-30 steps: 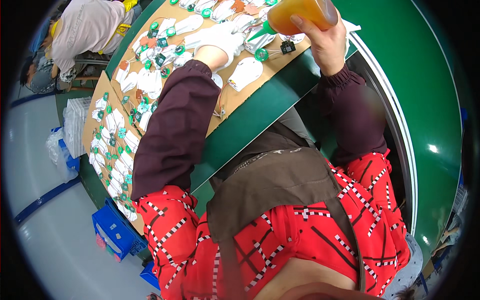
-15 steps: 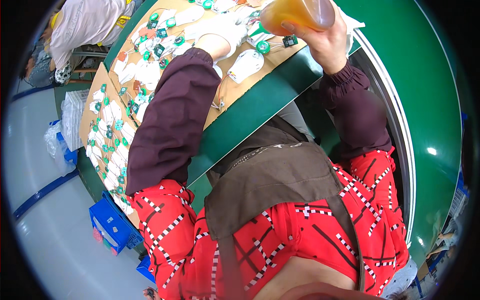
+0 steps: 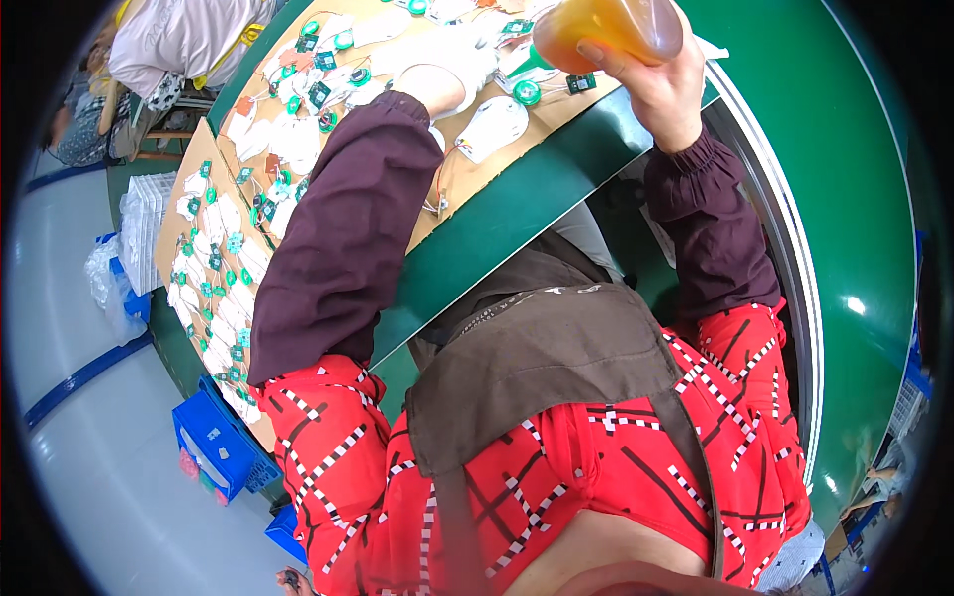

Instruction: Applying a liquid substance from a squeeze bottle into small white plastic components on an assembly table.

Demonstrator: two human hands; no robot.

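Observation:
My right hand (image 3: 664,91) is wrapped round a squeeze bottle (image 3: 608,32) of amber liquid. The bottle is tipped on its side, and its green nozzle (image 3: 529,62) points left and down toward the work pieces by my left hand. My left hand (image 3: 442,68), in a white glove, rests over the cardboard (image 3: 542,111); its fingers blend into the white pieces there, so their grip is hidden. Just below the nozzle lie a round green part (image 3: 527,92) and a small green circuit board (image 3: 581,83), joined by wires. A flat white piece (image 3: 494,129) lies nearer me.
More white pieces with wired green parts (image 3: 214,260) cover a second cardboard sheet on the left. A green table edge (image 3: 517,204) runs before me. Blue bins (image 3: 217,437) and stacked white trays (image 3: 149,228) stand at the left. Another person (image 3: 189,45) sits at the far left.
My right hand and the bottle have shifted slightly right and down in the picture. My left hand stays over nearly the same spot. The person at far left has moved a little.

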